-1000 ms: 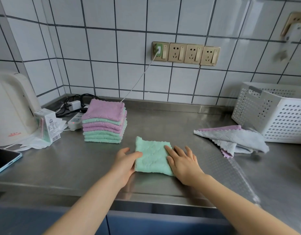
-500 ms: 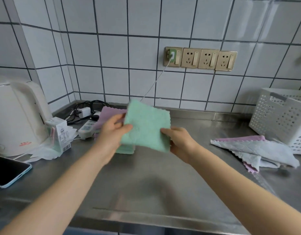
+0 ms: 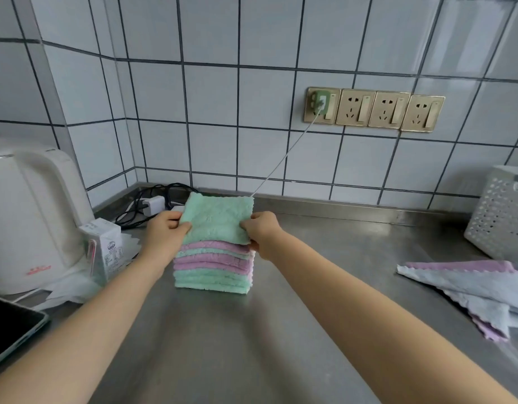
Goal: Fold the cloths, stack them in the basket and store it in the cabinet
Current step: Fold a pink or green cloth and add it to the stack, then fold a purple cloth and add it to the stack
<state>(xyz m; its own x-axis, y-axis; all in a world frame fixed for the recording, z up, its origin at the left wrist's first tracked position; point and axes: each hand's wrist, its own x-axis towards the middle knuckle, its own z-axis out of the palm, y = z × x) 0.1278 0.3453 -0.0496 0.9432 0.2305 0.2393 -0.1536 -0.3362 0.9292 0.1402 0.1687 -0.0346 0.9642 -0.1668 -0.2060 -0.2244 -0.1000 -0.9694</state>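
In the head view I am holding a folded green cloth (image 3: 217,220) over the stack (image 3: 214,263) near the counter's (image 3: 310,287) back edge — left hand (image 3: 164,228) and right hand (image 3: 262,228) each pinching a side. Still unfolded, I judge: the grey-and-pink cloths (image 3: 467,287) at the right edge. The basket (image 3: 496,211) is waiting beside them — nothing visibly loaded yet.

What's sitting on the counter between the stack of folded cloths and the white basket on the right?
In the head view, mostly bare steel counter. Nearer the white basket, a loose pile of unfolded grey and pink cloths lies in front of it, well apart from the stack of folded cloths.
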